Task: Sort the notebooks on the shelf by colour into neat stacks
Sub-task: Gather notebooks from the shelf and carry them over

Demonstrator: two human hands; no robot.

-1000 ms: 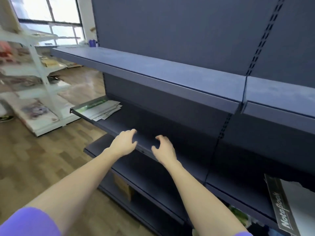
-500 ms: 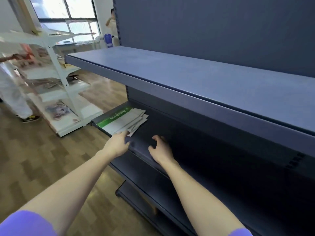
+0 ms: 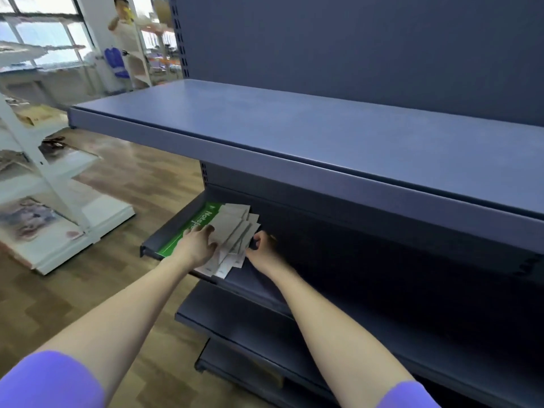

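A loose, fanned pile of grey-white notebooks lies on a green notebook at the left end of the second dark blue shelf. My left hand rests on top of the pile, fingers bent over the grey covers and partly hiding the green cover's lettering. My right hand is at the pile's right edge, fingers curled round the notebook edges there. How many notebooks lie underneath is hidden.
A wide blue upper shelf overhangs the pile closely. Lower shelves run below. A white display rack stands on the wooden floor to the left. A person stands far back by the windows.
I have stepped left and closer to the pile. Both hands moved from the bare shelf edge onto the notebooks: the left now on top, the right at the pile's right edge.
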